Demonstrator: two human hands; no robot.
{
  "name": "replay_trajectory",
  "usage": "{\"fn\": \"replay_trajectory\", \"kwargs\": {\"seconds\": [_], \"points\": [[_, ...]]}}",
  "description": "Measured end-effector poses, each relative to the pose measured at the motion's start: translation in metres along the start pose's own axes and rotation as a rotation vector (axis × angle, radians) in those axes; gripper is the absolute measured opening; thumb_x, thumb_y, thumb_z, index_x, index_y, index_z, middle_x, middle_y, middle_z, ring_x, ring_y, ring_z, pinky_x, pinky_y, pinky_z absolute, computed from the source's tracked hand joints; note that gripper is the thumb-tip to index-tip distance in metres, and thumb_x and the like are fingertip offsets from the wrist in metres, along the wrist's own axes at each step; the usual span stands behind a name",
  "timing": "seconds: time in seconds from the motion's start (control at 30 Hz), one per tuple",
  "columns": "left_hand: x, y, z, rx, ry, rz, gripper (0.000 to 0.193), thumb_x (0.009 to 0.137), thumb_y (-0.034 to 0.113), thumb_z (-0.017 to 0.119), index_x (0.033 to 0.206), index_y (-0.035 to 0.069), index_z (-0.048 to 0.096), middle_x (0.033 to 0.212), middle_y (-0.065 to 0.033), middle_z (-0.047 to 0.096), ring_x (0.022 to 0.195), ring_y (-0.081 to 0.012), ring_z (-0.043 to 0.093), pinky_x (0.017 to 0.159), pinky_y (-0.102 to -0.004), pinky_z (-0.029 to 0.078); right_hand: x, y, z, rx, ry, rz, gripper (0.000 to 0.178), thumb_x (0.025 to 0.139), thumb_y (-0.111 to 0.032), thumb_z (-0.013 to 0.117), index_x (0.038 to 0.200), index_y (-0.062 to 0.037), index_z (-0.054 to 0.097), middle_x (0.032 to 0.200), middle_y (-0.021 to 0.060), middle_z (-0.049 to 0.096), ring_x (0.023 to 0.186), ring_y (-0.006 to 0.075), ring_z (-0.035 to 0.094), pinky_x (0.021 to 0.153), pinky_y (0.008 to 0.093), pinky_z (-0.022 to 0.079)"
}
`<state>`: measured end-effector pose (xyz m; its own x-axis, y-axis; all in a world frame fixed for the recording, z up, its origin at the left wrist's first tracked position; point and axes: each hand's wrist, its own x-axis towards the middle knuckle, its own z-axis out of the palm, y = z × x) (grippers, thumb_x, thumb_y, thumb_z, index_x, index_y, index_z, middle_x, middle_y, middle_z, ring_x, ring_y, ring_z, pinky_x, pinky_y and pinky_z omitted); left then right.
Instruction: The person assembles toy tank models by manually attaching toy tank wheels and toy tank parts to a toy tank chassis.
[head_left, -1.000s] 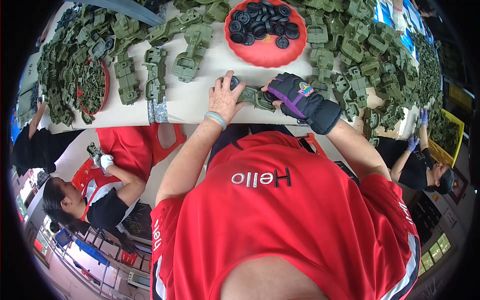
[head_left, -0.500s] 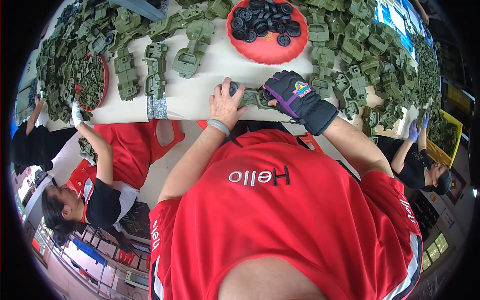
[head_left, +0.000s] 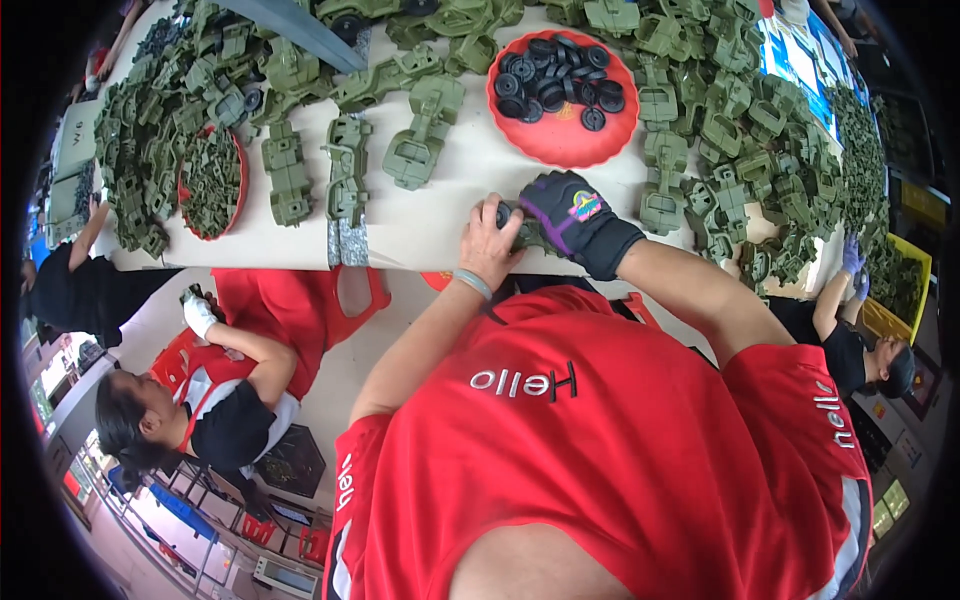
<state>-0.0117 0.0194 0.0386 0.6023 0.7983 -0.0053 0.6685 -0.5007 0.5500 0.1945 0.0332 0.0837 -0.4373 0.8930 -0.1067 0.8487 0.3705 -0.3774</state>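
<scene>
My bare left hand (head_left: 489, 245) and my right hand (head_left: 566, 215), in a black and purple glove, meet at the table's near edge. Together they grip a green plastic toy vehicle body (head_left: 529, 236) with a black wheel (head_left: 503, 213) at its left end. The body is mostly hidden under my fingers. A red tray (head_left: 560, 143) holding several black wheels sits just beyond my hands.
Many green toy vehicle bodies (head_left: 415, 140) cover the pale table (head_left: 420, 225), piled thick at left and right. A second red tray (head_left: 212, 180) of green parts lies at left. People sit on the left (head_left: 215, 400) and right (head_left: 850, 340) sides.
My hands stay at the table edge, still on the green body. The person at left has drawn a gloved hand down off the table.
</scene>
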Motion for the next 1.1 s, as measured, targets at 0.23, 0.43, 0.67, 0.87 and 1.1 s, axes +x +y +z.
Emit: {"fn": "replay_trajectory", "kwargs": {"seconds": [0.23, 0.43, 0.67, 0.87, 1.1], "points": [[-0.002, -0.001, -0.002, 0.011, -0.047, -0.022, 0.069, 0.064, 0.02, 0.09, 0.127, 0.018, 0.061, 0.14, -0.0169, 0.041, 0.125, -0.0406, 0.049, 0.096, -0.0502, 0.054, -0.003, -0.003, 0.013, 0.135, 0.148, 0.42, 0.021, 0.084, -0.02, 0.063, 0.101, -0.0087, 0.068, 0.098, 0.0149, 0.069, 0.095, 0.0344, 0.068, 0.083, 0.0476, 0.053], [-0.001, -0.004, 0.004, 0.038, -0.064, -0.017, 0.068, 0.067, 0.026, 0.089, 0.13, 0.02, 0.061, 0.144, -0.0162, 0.039, 0.128, -0.0403, 0.047, 0.098, -0.0519, 0.052, 0.014, -0.001, -0.005, 0.042, -0.06, -0.003, 0.023, 0.081, -0.019, 0.068, 0.101, -0.0084, 0.068, 0.095, 0.0165, 0.069, 0.092, 0.0367, 0.068, 0.081, 0.0479, 0.054], [0.0, -0.005, 0.0, 0.062, -0.033, 0.001, 0.072, 0.066, 0.026, 0.091, 0.131, 0.018, 0.06, 0.142, -0.0172, 0.04, 0.126, -0.0406, 0.047, 0.098, -0.0511, 0.052, 0.006, -0.002, 0.007, 0.063, 0.014, 0.195, 0.025, 0.082, -0.017, 0.066, 0.104, -0.0054, 0.067, 0.101, 0.02, 0.068, 0.096, 0.0391, 0.068, 0.084, 0.0487, 0.055], [-0.005, -0.001, -0.001, 0.081, 0.009, 0.043, 0.073, 0.065, 0.023, 0.092, 0.13, 0.016, 0.059, 0.141, -0.0195, 0.04, 0.123, -0.0421, 0.049, 0.098, -0.0516, 0.051, -0.008, 0.002, 0.023, 0.106, 0.244, 0.331, 0.025, 0.083, -0.012, 0.062, 0.106, -0.0041, 0.065, 0.101, 0.0235, 0.068, 0.099, 0.0433, 0.066, 0.086, 0.0511, 0.054], [-0.004, 0.001, -0.034, -0.11, 0.066, -0.266, 0.071, 0.069, 0.033, 0.09, 0.13, 0.008, 0.061, 0.143, -0.0228, 0.041, 0.126, -0.042, 0.051, 0.104, -0.0479, 0.051, -0.007, 0.017, -0.014, 0.576, 0.668, 0.301, 0.019, 0.092, -0.006, 0.061, 0.11, -0.0036, 0.067, 0.097, 0.02, 0.068, 0.094, 0.0383, 0.068, 0.084, 0.0461, 0.054]]}}
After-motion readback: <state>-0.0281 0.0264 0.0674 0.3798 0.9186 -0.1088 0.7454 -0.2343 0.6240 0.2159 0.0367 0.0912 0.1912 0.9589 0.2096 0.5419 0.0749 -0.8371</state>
